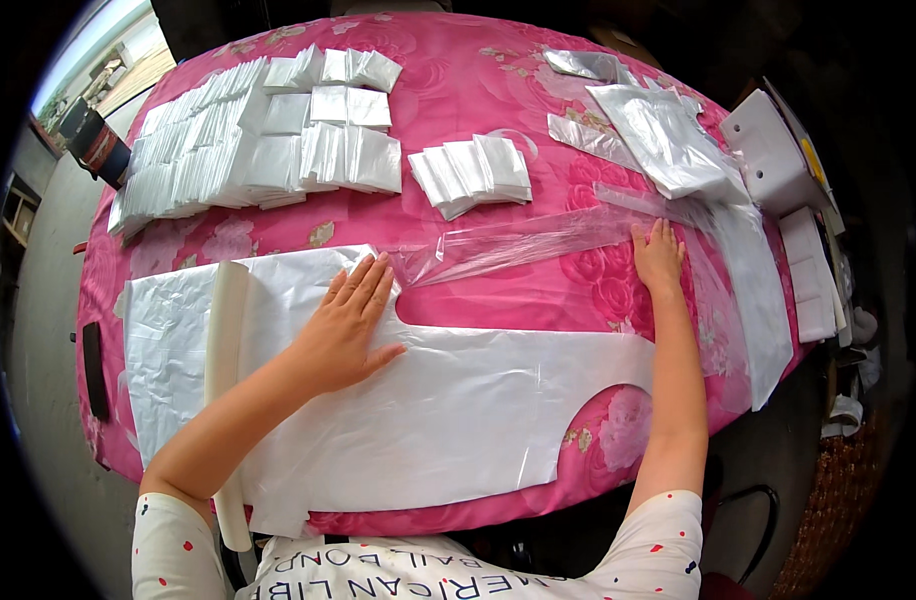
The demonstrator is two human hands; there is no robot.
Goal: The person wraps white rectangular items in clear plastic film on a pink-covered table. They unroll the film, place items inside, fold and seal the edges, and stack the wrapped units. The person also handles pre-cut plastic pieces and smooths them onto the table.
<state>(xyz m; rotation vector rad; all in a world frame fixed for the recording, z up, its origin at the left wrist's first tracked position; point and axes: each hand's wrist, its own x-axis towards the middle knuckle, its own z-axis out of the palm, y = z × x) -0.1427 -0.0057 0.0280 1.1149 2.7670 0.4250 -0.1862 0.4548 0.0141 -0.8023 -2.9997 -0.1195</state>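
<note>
A large white plastic apron-like sheet (pixel 458 410) with curved cut-outs lies spread over the near side of the table. My left hand (pixel 356 325) rests flat on its upper part, fingers apart and stretched out. From beside those fingertips, a clear crinkled plastic strip (pixel 518 243) runs to the right. My right hand (pixel 660 258) lies palm down at that strip's far right end, fingers extended; whether it presses on the film cannot be told. Across the left part of the sheet lies a long cream-coloured bar (pixel 226 330), partly hidden by my left forearm.
Rows of folded white plastic packets (pixel 248 135) fill the back left, with a smaller stack (pixel 471 172) at centre. Loose white plastic (pixel 668 140) lies at the back right, beside white boxes (pixel 773 150). A dark cup-like container (pixel 96 145) stands at the left edge of the pink tablecloth (pixel 448 70).
</note>
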